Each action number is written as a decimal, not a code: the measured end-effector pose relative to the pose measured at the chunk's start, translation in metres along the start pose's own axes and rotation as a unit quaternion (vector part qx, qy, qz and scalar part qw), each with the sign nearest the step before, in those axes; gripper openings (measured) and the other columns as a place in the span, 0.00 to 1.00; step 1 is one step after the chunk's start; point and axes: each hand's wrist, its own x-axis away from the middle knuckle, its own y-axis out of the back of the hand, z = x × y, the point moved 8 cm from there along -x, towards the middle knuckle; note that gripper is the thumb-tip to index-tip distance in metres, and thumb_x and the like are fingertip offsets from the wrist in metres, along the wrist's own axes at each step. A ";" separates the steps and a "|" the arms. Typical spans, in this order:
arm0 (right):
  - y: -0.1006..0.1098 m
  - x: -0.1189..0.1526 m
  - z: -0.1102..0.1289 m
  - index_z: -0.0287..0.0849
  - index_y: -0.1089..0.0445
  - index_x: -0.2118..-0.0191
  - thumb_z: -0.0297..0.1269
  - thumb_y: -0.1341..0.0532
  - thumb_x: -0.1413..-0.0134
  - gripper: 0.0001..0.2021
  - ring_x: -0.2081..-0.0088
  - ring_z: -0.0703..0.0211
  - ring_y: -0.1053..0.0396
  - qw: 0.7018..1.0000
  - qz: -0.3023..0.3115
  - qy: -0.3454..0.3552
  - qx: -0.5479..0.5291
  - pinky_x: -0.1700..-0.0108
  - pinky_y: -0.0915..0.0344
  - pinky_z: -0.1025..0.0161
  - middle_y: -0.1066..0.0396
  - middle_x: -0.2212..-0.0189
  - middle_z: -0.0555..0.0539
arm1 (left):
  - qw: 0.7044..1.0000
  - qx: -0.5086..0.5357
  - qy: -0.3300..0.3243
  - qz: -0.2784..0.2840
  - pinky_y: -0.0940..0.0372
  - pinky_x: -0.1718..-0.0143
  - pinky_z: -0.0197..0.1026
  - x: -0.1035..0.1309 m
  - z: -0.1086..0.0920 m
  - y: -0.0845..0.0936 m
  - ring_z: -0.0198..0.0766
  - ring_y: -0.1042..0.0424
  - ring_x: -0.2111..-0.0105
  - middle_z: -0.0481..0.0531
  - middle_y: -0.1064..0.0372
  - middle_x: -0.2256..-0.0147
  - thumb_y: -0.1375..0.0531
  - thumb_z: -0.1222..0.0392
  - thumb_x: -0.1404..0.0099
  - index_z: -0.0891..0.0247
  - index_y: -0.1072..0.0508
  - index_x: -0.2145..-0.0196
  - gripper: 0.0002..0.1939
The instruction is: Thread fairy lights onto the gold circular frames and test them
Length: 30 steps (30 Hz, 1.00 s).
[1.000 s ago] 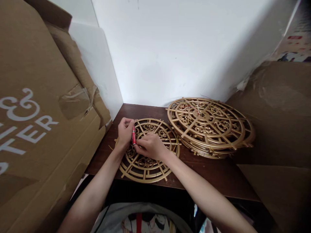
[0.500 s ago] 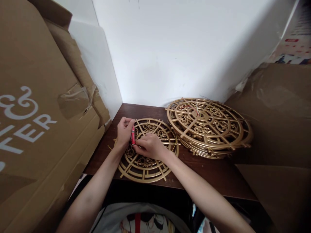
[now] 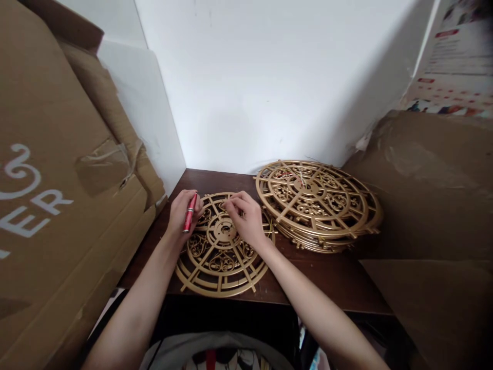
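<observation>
A round gold openwork disc (image 3: 219,284) with scroll patterns and spokes lies flat on the dark brown table, between and under my hands. My left hand (image 3: 179,213), over its left edge, is closed around a slim red pen-like stick (image 3: 189,216) with a silver band, held upright and slightly tilted. My right hand (image 3: 246,218) is over the disc's upper right, thumb and fingertips pinched together. Anything between those fingertips is too small to make out. The disc's centre ring shows between the two hands.
A stack of similar gold discs (image 3: 311,200) lies to the right on the brown table (image 3: 300,277), with thin wires on top. A large cardboard box (image 3: 61,133) stands on the left, another cardboard box (image 3: 431,205) on the right. A white wall (image 3: 246,92) rises behind.
My hands have moved apart. My right hand has left the red stick and shifted away and to the right over the disc. My left hand still holds the stick. The view has shifted slightly.
</observation>
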 end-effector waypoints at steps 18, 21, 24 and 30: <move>-0.012 0.000 -0.011 0.39 0.27 0.71 0.46 0.44 0.40 0.17 0.77 0.65 0.37 0.965 0.050 -0.111 -0.233 0.73 0.39 0.67 0.29 0.77 0.49 | 0.989 0.053 0.080 0.109 0.51 0.89 0.26 0.004 0.010 -0.014 0.26 0.45 0.87 0.43 0.39 0.82 0.39 0.62 0.38 0.64 0.28 0.60 0.08; -0.009 -0.001 -0.008 0.40 0.27 0.70 0.47 0.45 0.39 0.17 0.77 0.64 0.34 0.961 0.041 -0.108 -0.251 0.72 0.36 0.65 0.28 0.76 0.48 | 0.990 -0.011 0.093 0.103 0.48 0.88 0.27 0.005 0.019 -0.014 0.28 0.40 0.84 0.47 0.33 0.78 0.35 0.58 0.42 0.63 0.28 0.56 0.16; -0.009 -0.001 -0.007 0.40 0.27 0.69 0.48 0.46 0.38 0.18 0.75 0.62 0.31 0.962 0.040 -0.111 -0.245 0.69 0.32 0.63 0.26 0.75 0.47 | 0.983 -0.040 0.131 0.118 0.52 0.88 0.26 0.010 0.028 -0.017 0.27 0.40 0.82 0.47 0.34 0.76 0.33 0.59 0.44 0.62 0.27 0.53 0.20; -0.004 -0.003 -0.011 0.41 0.28 0.70 0.46 0.43 0.40 0.15 0.71 0.60 0.27 0.951 -0.002 -0.114 -0.286 0.64 0.30 0.62 0.25 0.72 0.46 | 0.969 -0.067 0.163 0.174 0.57 0.87 0.25 0.015 0.037 -0.023 0.25 0.43 0.80 0.51 0.34 0.73 0.35 0.54 0.41 0.63 0.24 0.54 0.18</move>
